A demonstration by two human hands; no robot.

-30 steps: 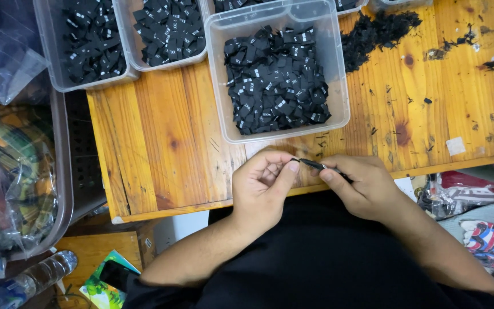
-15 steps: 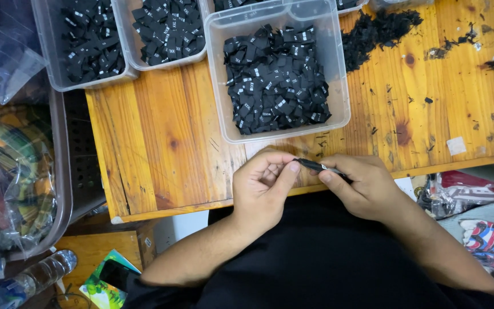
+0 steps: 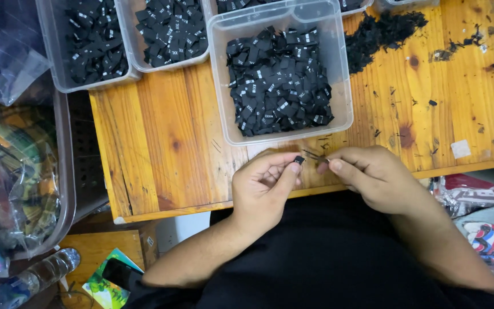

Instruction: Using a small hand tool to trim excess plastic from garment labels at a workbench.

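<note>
Head view: bright, even light from overhead — no hard shadows on the wooden table (image 3: 161, 143). Soft, short shadows lie under the left hand (image 3: 264, 186) and right hand (image 3: 373, 177). Faint glare on the rims of the clear plastic bin (image 3: 344, 74) and on the plastic bags (image 3: 7, 171) at left. Focus sharp at centre; the black labels (image 3: 278, 80) are crisp. Slight softness and mild wide-angle bending toward the corners — the dark clothing at bottom shows no detail.

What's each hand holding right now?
Left hand: pinched shut on a small black label.
Right hand: closed on thin metal tweezers.
</note>
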